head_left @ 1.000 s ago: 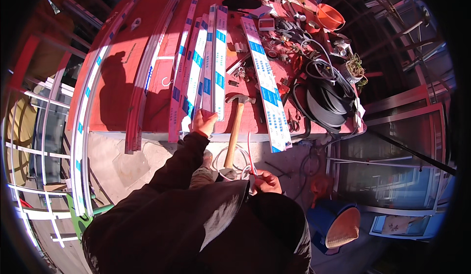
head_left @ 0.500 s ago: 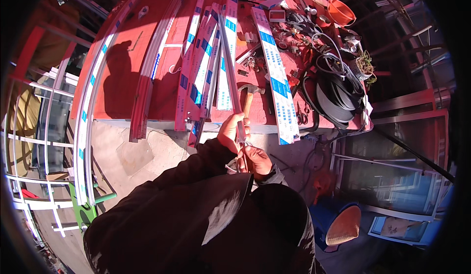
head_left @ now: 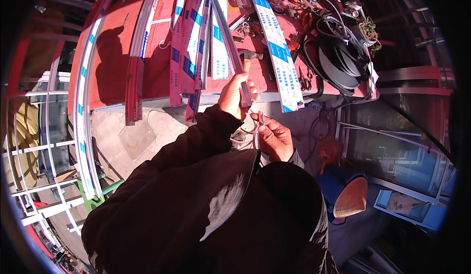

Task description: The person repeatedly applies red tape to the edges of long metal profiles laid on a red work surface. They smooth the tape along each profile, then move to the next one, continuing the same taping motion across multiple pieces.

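Observation:
My left hand point(head_left: 234, 96) is wrapped round the near end of a long, narrow metal profile point(head_left: 227, 33), which slants away over the red table. Just below and to the right, my right hand point(head_left: 275, 139) pinches the end of a thin greyish strip point(head_left: 261, 117) between thumb and fingers. A thin pale length point(head_left: 239, 139) loops below the hands; whether it belongs to that strip I cannot tell. The strip's end is a little apart from the profile's end. A claw hammer point(head_left: 247, 64) with a wooden handle lies on the table just beyond my left hand.
Several film-wrapped profiles point(head_left: 277, 53) lie on the red table point(head_left: 109, 68), some overhanging its near edge. A coil of black strip point(head_left: 338, 68), scissors point(head_left: 305, 83) and loose hardware crowd the right side. Glazed frames point(head_left: 397, 141) and a blue bin-like object point(head_left: 338, 188) stand at the right.
My right hand has moved down and right, away from the profile's end, with the strip's end in its fingers. My left hand still grips the profile. The whole view has shifted.

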`<state>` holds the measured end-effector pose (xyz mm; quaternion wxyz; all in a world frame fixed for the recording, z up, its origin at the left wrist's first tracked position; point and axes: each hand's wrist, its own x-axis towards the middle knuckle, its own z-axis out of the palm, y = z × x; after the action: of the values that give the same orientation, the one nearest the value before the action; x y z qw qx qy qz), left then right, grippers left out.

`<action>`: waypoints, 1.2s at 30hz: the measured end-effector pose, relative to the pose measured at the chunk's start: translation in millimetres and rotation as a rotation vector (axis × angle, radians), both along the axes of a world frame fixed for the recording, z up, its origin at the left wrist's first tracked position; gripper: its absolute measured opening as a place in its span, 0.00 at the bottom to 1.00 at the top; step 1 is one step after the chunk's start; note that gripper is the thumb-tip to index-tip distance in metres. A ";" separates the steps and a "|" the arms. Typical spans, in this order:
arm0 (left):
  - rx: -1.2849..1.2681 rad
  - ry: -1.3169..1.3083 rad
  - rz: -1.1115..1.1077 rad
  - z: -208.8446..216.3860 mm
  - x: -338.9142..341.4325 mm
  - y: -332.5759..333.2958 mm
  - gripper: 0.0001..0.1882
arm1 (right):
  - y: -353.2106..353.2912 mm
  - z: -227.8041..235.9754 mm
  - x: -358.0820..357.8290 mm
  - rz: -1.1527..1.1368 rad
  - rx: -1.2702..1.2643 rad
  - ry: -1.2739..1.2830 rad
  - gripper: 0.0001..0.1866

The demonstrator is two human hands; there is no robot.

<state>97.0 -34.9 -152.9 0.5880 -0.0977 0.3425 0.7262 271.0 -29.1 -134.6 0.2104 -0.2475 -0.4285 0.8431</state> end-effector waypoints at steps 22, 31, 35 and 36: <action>-0.004 0.061 0.017 -12.3 10.7 6.5 0.13 | 13.3 24.8 -20.4 0.109 0.223 -0.290 0.11; 0.013 0.017 -0.009 -13.5 22.6 16.0 0.15 | 7.4 17.6 -11.3 -0.117 0.661 -0.481 0.13; 0.110 -0.044 -0.053 -18.7 27.4 20.2 0.15 | 6.7 21.7 -9.2 -0.125 0.203 -0.305 0.20; 0.128 -0.051 -0.052 -20.3 28.4 20.7 0.15 | 7.2 22.3 -10.6 -0.125 0.215 -0.339 0.21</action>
<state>125.4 -14.2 -173.2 0.6203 -0.0694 0.2829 0.7283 260.4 -21.9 -112.3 0.2125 -0.3882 -0.5289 0.7242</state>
